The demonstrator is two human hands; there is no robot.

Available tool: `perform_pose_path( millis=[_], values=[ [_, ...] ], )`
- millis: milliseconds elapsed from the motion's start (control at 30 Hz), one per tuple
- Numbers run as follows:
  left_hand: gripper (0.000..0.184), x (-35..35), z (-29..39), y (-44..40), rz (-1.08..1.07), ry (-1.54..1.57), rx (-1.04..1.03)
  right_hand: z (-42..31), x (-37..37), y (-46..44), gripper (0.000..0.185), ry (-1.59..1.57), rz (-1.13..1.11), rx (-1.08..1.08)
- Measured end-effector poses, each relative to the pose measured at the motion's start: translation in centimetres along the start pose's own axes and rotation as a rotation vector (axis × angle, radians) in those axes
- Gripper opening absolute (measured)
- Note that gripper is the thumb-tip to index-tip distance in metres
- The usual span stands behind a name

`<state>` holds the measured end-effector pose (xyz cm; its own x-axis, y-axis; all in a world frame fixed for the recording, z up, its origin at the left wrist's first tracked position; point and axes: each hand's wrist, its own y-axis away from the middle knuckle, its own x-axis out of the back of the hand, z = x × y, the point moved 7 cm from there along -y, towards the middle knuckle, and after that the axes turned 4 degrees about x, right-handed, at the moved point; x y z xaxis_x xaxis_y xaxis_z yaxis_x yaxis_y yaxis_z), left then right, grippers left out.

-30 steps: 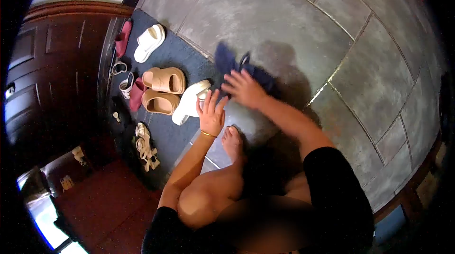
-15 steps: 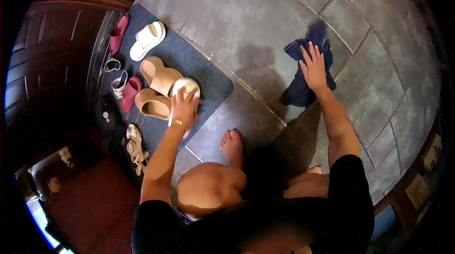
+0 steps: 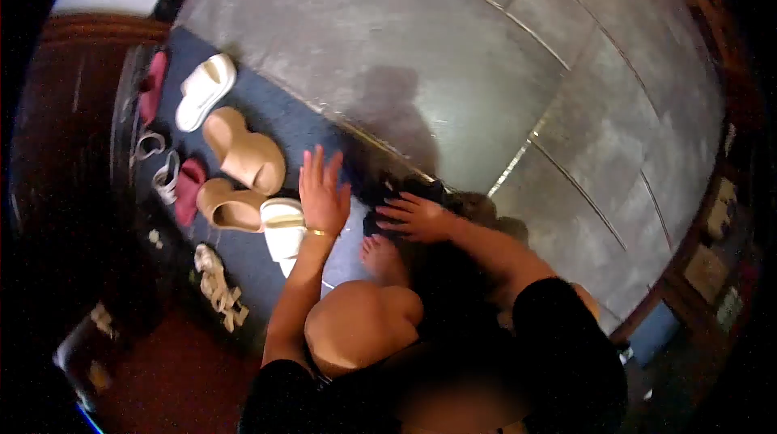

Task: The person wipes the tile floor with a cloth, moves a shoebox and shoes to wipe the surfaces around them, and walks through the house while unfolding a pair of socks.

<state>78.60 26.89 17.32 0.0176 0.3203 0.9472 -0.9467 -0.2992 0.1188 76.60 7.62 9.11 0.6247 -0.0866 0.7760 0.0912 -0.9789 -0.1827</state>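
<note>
My left hand point(image 3: 324, 197) is raised over the mat's edge with its fingers stretched up and apart, holding nothing. Just left of its wrist lies a white slide sandal point(image 3: 283, 230). My right hand point(image 3: 415, 218) lies flat with spread fingers on a dark cloth point(image 3: 422, 188), bunched on the floor in front of my bare foot point(image 3: 380, 254). Shadow blurs the cloth's outline. A pair of tan clogs, one point(image 3: 255, 160) above the other point(image 3: 235, 209), rests left of my left hand.
On the dark mat point(image 3: 279, 102) stand another white slide point(image 3: 206, 92), maroon shoes point(image 3: 190, 189), a white strappy sandal point(image 3: 167, 179) and beige sandals point(image 3: 217, 287). A dark wooden door point(image 3: 69, 142) borders the left. Grey tiles point(image 3: 486, 53) stretch right.
My right hand has come leftward and nearer my foot, the dark cloth with it. My left hand has let go of the white slide, which now sits closer to me. The view has shifted.
</note>
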Motion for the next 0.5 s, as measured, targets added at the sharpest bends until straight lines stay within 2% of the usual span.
perform_pose_path(
  millis=[67,100,167,200,233,267,367,400,433,467,500],
  values=[
    [0.075,-2.6,-1.2,-2.4,0.159,0.149,0.035,1.8,3.1,3.8,0.067,-0.02,-0.124,0.097],
    [0.081,-5.2,-3.1,-2.7,0.142,0.214,0.158,4.5,5.8,4.3,0.067,-0.052,-0.321,-0.08],
    [0.083,-5.2,-1.2,-2.5,-0.057,0.021,0.181,9.9,9.7,6.7,0.068,0.058,-0.291,-0.333],
    [0.085,-5.2,-0.9,-1.9,-0.162,-0.087,0.201,11.6,11.4,8.4,0.067,0.191,-0.062,-0.41],
    [0.09,-6.1,-1.4,-1.6,-0.164,-0.051,0.158,12.4,12.5,8.5,0.063,0.266,0.066,-0.517],
    [0.088,-6.5,-2.3,-1.4,-0.13,-0.032,0.15,13.1,13.5,8.3,0.059,0.342,0.199,-0.626],
    [0.071,-5.4,-2.7,-2.2,0.0,0.043,-0.025,11.3,11.9,2.5,0.068,0.291,0.248,-0.687],
    [0.067,-5.2,-2.0,-2.2,-0.001,-0.012,-0.05,9.8,10.1,0.5,0.072,0.23,0.244,-0.528],
    [0.061,-5.5,-2.3,-2.0,-0.023,0.053,-0.024,8.0,7.9,-1.6,0.072,0.23,0.147,-0.43],
    [0.055,-6.0,-2.8,-1.9,-0.04,0.12,-0.002,6.5,5.3,-3.6,0.066,0.214,0.057,-0.289],
    [0.051,-5.7,-4.0,-1.6,0.053,0.18,0.018,4.9,1.7,-4.4,0.056,0.339,0.124,-0.101]
  ],
)
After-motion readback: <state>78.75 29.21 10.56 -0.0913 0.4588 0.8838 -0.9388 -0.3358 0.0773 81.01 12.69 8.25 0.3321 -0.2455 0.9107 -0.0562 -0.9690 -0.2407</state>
